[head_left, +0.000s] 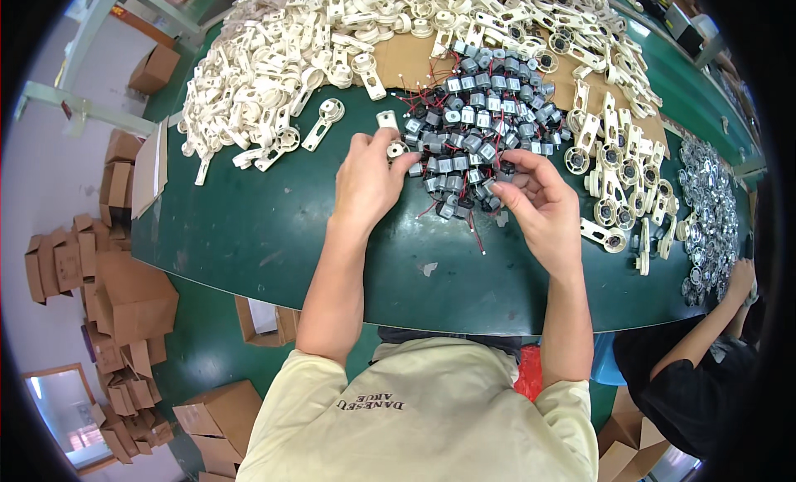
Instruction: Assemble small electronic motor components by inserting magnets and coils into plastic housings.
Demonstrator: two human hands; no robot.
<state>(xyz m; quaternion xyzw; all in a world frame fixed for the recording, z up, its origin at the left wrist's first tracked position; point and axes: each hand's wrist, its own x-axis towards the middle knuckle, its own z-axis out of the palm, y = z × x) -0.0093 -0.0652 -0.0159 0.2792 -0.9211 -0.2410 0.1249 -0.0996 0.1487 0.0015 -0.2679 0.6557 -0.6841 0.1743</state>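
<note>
My left hand (367,182) grips a cream plastic housing (386,119), a round cup with a flat handle that points away from me. My right hand (545,204) is bent at the near right edge of a heap of small grey motors (456,163) with thin red wires. Thumb and forefinger there close round a small dark motor (508,172), partly hidden by the fingers. Another cream housing (325,124) lies by itself on the green table, left of my left hand.
A big pile of cream housings (274,67) covers the table's far side, partly on cardboard (402,60). Housings with dark round inserts (613,167) lie to the right. Beyond them are shiny metal parts (709,216) and another person's arm (705,333). Cardboard boxes (133,295) stand at left.
</note>
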